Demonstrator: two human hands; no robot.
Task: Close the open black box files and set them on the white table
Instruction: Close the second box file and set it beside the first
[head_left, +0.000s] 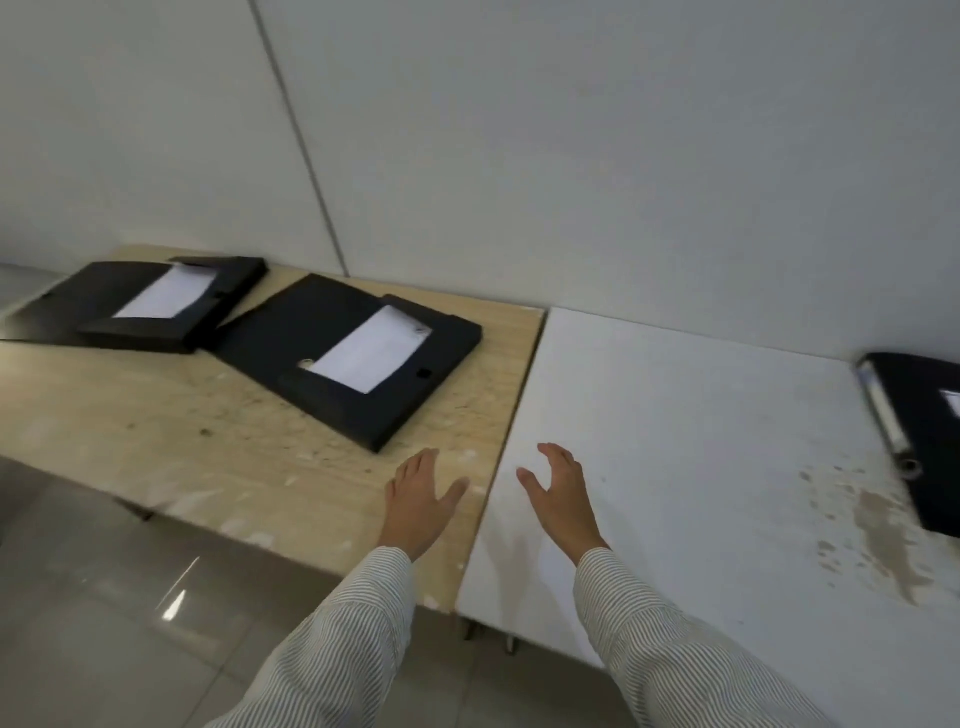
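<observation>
- Both my hands empty, fingers spread: left hand (422, 501), right hand (560, 491), lower centre.
- Nearest open box file (358, 358) lies up-left on the wooden table (156, 441), long axis diagonal; left hand nearer.
- White table (701, 441) at right.

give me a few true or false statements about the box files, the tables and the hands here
1. Two open box files lie on the wooden table. True: the near file and the far file.
2. The left hand grips a file. False: it is empty.
3. A black file lies on the white table. True.
4. The right hand is over the wooden table. False: it is over the white one.
5. Both open files show white paper. True.
</observation>
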